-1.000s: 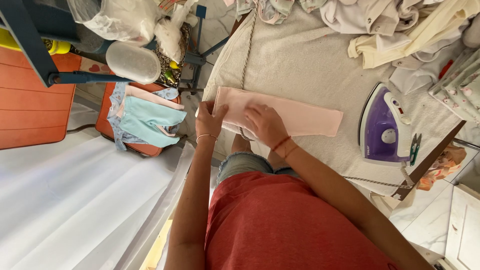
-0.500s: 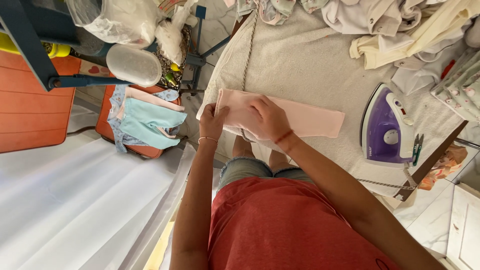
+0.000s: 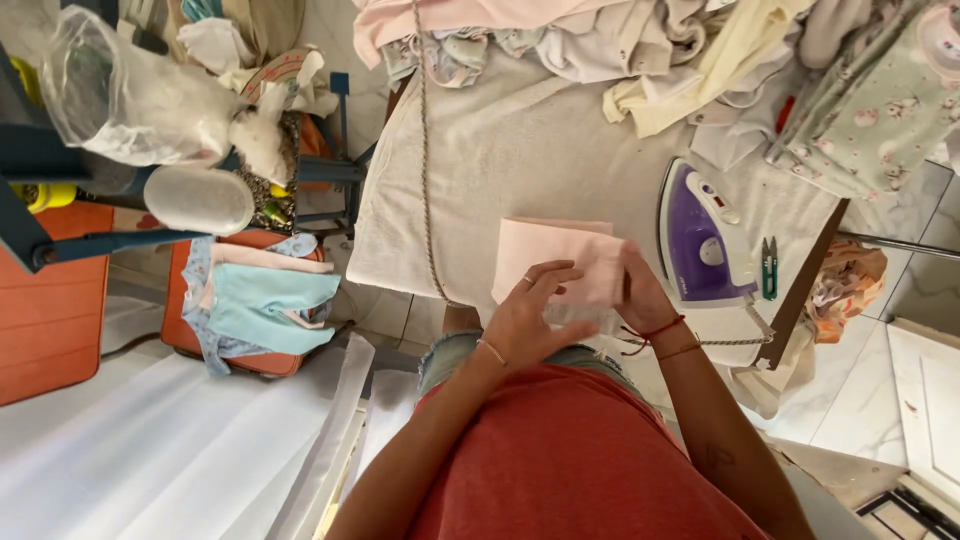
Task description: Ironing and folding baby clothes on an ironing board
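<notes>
Since the earlier frames the pink cloth (image 3: 556, 258) has gone from a long strip spread across the board to a shorter, squarer folded pad, and both hands have shifted with it toward the iron. It lies on the grey padded ironing surface (image 3: 500, 150), near the front edge, just in front of the person in the red top. Left hand (image 3: 525, 315) rests on the near edge of the cloth with fingers spread and slightly curled, pressing rather than clenching. Right hand (image 3: 640, 295) closes on the cloth's right edge, thumb and fingers pinching the folded layers. Just beside that hand, to the right, a purple and white iron (image 3: 700, 235) lies on the board, and small green snips (image 3: 768, 266) sit past it near the board's edge. A cord (image 3: 425, 170) runs down the board left of the cloth. Heaped laundry (image 3: 650, 50) in pale pinks, creams and a green print covers the far end. Off the board to the left, folded blue and pink garments (image 3: 262, 305) rest on an orange stool (image 3: 185, 310), and a clear plastic bag (image 3: 130, 95) hangs from a blue frame.
</notes>
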